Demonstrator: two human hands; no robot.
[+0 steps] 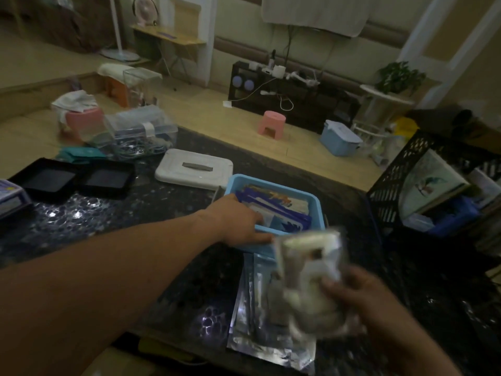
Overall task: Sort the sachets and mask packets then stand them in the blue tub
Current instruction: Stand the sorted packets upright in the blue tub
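The blue tub (pixel 315 202) sits on the dark speckled counter, with several blue and white packets (pixel 273 210) standing inside it. My left hand (pixel 238 221) rests on the tub's near left rim, its fingers reaching in against the packets. My right hand (pixel 360 299) holds a blurred silvery-white mask packet (pixel 309 272) upright just in front of the tub. A pile of silver packets (pixel 260 316) lies flat on the counter below it.
A white lid (pixel 193 168) lies behind the tub. Two black trays (pixel 70 180) sit at the left, with clear boxes (pixel 138 134) behind them. A black lattice crate (pixel 423 185) stands at the right. The counter's far edge runs behind the lid.
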